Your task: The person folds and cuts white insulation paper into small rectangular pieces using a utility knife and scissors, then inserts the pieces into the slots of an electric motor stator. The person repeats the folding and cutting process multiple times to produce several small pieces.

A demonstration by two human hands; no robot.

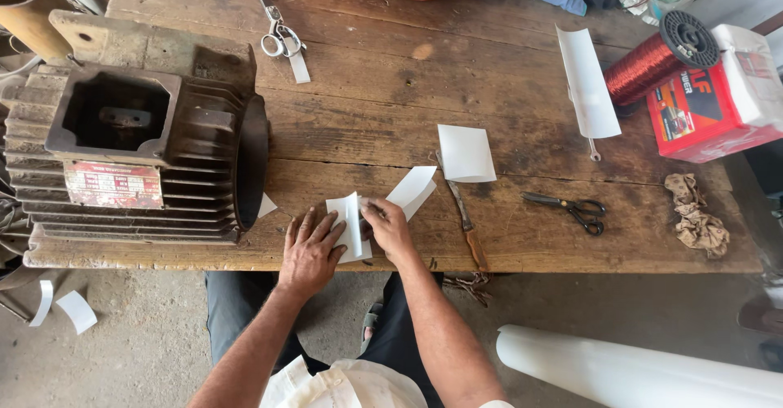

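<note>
The left hand [310,249] lies flat on a white paper piece [349,227] at the workbench [538,237] near edge, evidently steadying it, while the right hand [390,227] pinches and creases its edge, beside the motor housing [139,151] and knife [465,220].

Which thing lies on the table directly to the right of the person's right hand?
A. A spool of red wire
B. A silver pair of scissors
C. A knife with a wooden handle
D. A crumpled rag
C: the knife with a wooden handle lies just right of the right hand, which together with the left hand presses a white paper piece on the wooden table.
</note>
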